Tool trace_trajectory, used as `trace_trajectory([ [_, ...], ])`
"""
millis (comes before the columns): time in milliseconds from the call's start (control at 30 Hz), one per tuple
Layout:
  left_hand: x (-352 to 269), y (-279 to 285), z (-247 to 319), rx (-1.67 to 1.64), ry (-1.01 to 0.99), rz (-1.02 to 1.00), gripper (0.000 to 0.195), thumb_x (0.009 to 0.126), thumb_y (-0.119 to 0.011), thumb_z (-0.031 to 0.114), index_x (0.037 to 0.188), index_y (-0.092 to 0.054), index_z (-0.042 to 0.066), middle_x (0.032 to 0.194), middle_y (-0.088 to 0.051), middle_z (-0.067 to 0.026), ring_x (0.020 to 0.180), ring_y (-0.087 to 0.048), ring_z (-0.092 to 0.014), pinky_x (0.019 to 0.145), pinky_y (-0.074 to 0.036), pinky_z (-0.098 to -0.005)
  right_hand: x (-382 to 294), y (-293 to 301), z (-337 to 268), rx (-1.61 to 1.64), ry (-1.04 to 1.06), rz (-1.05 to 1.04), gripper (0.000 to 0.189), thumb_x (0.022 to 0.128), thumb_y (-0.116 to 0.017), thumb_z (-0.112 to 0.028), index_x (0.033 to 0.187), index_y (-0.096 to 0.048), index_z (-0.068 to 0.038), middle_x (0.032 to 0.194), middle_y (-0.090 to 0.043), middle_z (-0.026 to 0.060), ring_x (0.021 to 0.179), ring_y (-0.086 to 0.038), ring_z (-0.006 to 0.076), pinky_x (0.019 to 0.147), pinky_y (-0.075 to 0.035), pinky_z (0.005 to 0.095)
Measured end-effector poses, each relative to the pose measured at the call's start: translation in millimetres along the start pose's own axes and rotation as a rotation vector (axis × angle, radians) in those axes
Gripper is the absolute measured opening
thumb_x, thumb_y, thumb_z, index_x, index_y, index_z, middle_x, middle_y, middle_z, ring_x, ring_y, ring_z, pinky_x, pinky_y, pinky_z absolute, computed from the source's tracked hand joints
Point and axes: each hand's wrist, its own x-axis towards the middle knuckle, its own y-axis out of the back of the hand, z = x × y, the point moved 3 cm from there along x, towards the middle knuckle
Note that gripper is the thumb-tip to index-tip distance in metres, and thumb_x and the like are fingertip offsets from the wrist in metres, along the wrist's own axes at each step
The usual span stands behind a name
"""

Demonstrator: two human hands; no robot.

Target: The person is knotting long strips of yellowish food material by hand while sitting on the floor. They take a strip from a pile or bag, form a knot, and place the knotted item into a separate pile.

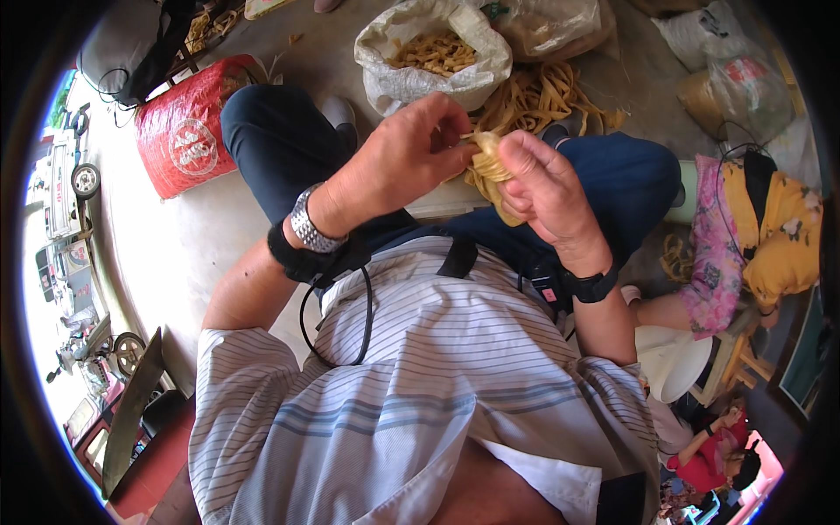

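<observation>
Between my hands is a bundle of folded yellow-tan strips, whose exact material I cannot tell. My right hand grips the bundle at its right side, with the thumb on top. My left hand has its thumb and fingertips at a thin end by the top of the bundle; whether they pinch it is unclear. Beyond my hands stands an open white woven sack holding many short yellow knotted pieces. A heap of long loose yellow strips lies on the floor beside the sack.
A red woven sack stands left of my knee. A clear plastic bag is behind the heap, with more bags at the upper right. A person in floral clothes sits close at the right; another in red is farther off. Vehicles stand outside at left.
</observation>
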Motion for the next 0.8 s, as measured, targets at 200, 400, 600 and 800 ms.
trace_trajectory([
  [200,-12,-9,26,0.287,-0.521,0.087,0.030,0.085,-0.071,-0.003,0.111,-0.058,0.004,0.095,-0.059,-0.0108,0.078,-0.063,-0.029,0.070,-0.054,-0.0374,-1,-10,11,0.077,-0.040,0.030,0.026,0.104,-0.060,-0.033,0.117,-0.060,-0.011,0.070,-0.042,-0.0066,0.056,-0.035,0.0037,0.052,-0.028,0.0191],
  [400,-19,4,15,0.303,-0.528,0.074,0.023,0.080,-0.076,-0.004,0.097,-0.062,0.003,0.092,-0.060,-0.0098,0.080,-0.064,-0.027,0.068,-0.054,-0.0354,-5,-21,-1,-0.213,-0.024,0.025,0.024,0.108,-0.052,-0.031,0.114,-0.054,-0.007,0.069,-0.039,-0.0045,0.056,-0.032,0.0037,0.049,-0.026,0.0204],
  [600,-30,34,-3,-0.086,-0.057,-0.001,0.018,0.087,-0.076,0.000,0.097,-0.061,0.001,0.095,-0.060,-0.0097,0.083,-0.064,-0.019,0.073,-0.051,-0.0267,-16,-1,-25,-0.533,0.027,-0.006,0.020,0.101,-0.066,-0.025,0.106,-0.060,-0.006,0.080,-0.056,-0.0053,0.071,-0.051,0.0046,0.062,-0.042,0.0198],
  [800,-21,10,36,0.479,-0.387,0.076,0.049,0.081,-0.080,0.011,0.122,-0.056,0.003,0.100,-0.062,-0.0122,0.090,-0.064,-0.028,0.083,-0.051,-0.0393,-1,-21,-19,-0.824,0.290,0.069,0.015,0.096,-0.069,-0.013,0.107,-0.065,-0.004,0.091,-0.071,0.0050,0.080,-0.067,0.0111,0.072,-0.053,0.0274],
])
